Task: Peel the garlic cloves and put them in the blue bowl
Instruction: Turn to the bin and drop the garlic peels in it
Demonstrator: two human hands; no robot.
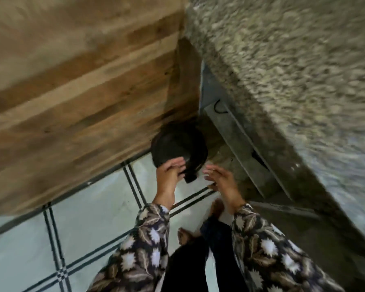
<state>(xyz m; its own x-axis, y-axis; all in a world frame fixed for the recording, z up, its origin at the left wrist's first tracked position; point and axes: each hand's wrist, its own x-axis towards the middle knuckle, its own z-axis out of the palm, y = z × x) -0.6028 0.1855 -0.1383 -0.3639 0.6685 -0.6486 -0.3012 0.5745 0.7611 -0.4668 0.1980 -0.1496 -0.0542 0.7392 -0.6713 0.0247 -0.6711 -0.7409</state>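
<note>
Black round container point(178, 144) on the floor point(93, 218) has the left hand point(171, 172) laid on its rim, grip blurred beyond telling, right hand point(219, 178) loose and empty; I see no garlic or blue bowl, so peeling waits until I find them

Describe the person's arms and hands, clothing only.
The left hand and right hand are bare, with no gloves. The left sleeve and right sleeve are long, of dark fabric printed with white, cream and brown leaves, and reach the wrists.
</note>
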